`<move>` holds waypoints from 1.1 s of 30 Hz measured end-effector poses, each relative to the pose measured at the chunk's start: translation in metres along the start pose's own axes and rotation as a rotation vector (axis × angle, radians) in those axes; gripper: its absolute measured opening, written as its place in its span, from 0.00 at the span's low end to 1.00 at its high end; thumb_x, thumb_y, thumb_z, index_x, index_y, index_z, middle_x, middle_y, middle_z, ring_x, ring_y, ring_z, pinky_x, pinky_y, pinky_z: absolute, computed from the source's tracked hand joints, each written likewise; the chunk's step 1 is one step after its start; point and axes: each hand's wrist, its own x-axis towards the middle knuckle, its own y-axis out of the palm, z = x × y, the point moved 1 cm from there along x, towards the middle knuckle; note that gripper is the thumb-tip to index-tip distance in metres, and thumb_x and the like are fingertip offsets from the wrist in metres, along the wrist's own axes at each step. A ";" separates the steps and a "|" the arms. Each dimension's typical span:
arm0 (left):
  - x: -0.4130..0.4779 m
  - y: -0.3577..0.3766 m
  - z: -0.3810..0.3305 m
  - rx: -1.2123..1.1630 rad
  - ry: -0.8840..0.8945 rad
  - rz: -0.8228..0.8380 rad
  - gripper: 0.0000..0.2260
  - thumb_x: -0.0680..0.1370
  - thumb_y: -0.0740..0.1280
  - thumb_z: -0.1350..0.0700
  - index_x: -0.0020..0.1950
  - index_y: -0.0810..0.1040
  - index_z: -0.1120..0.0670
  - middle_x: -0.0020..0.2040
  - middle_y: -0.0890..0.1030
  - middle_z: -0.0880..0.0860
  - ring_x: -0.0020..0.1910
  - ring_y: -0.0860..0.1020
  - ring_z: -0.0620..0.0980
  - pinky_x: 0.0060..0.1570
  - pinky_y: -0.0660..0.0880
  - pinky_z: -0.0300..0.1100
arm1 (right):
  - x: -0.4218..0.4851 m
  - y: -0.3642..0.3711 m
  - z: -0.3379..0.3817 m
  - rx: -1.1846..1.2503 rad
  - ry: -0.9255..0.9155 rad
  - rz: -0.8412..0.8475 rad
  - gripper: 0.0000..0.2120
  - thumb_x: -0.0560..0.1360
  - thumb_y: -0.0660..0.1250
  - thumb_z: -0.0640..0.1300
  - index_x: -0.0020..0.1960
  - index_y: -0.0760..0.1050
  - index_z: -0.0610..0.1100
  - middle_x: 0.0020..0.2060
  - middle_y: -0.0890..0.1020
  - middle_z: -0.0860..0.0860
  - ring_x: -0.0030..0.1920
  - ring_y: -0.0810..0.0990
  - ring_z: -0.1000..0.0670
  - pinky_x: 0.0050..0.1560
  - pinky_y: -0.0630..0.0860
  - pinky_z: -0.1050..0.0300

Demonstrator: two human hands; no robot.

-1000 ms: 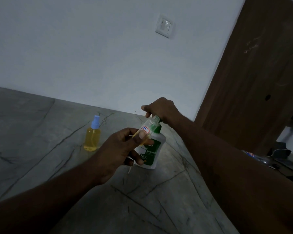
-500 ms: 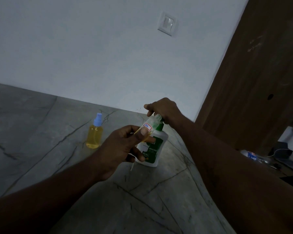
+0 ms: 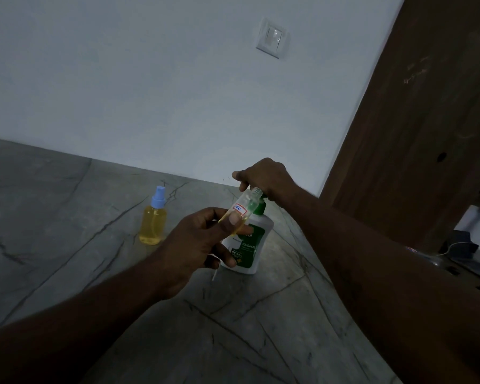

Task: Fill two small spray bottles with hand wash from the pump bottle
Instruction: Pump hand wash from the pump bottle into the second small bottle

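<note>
Pump bottle (image 3: pixel 247 245) near slab (image 3: pixel 67 217) edge; right hand (image 3: pixel 263 176) grips its top, left hand (image 3: pixel 194 245) holds uncapped spray bottle (image 3: pixel 245 203).

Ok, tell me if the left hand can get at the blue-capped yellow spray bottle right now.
Probably not to grasp: the left hand grips the uncapped clear plastic bottle. Nothing stands between it and the blue-capped yellow spray bottle.

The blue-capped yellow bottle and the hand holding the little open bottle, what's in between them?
Just bare grey stone, seen in the head view, between the blue-capped bottle and the left hand.
</note>
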 end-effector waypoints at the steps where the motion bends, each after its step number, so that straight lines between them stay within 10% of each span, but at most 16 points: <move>1: 0.000 0.000 0.000 -0.003 0.001 -0.004 0.21 0.73 0.67 0.40 0.60 0.79 0.51 0.55 0.87 0.48 0.32 0.80 0.50 0.35 0.73 0.43 | 0.001 -0.001 0.002 -0.021 -0.006 -0.004 0.19 0.75 0.71 0.58 0.32 0.83 0.47 0.21 0.79 0.59 0.30 0.78 0.56 0.37 0.72 0.58; 33: 0.003 -0.003 0.002 0.021 0.022 -0.051 0.22 0.67 0.75 0.44 0.58 0.81 0.50 0.49 0.87 0.52 0.35 0.83 0.51 0.31 0.74 0.39 | 0.005 0.000 -0.003 -0.005 0.001 -0.054 0.18 0.74 0.71 0.58 0.32 0.83 0.48 0.20 0.78 0.63 0.32 0.79 0.56 0.39 0.72 0.58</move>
